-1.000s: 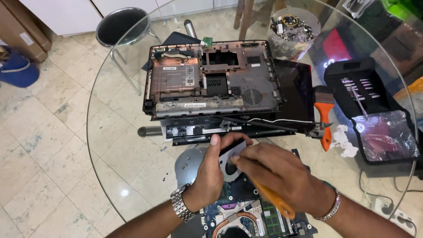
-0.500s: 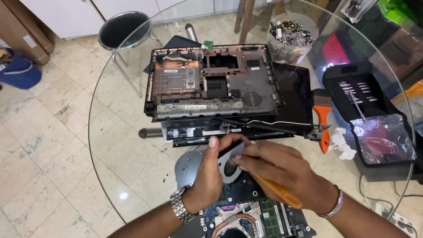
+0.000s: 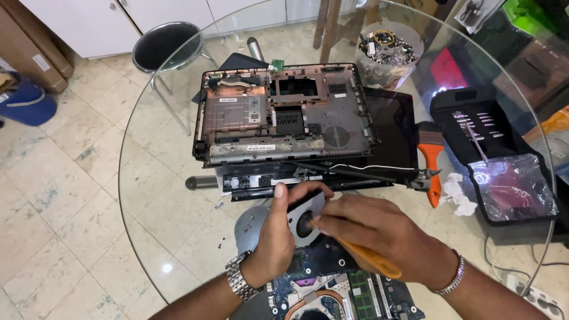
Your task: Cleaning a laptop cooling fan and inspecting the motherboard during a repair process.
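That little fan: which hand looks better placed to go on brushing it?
Probably the right hand: it grips the orange-handled brush against the fan, while the left hand holds the fan steady.

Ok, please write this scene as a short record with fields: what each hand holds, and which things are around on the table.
left hand: holds a small laptop fan, thumb up along its edge
right hand: grips a tool with an orange handle, its tip at the fan
below the hands: green and blue circuit board
behind the hands: opened laptop base, inside facing up
right side: orange-handled brush, black tool case
far edge: tub of small parts
surface: round glass table
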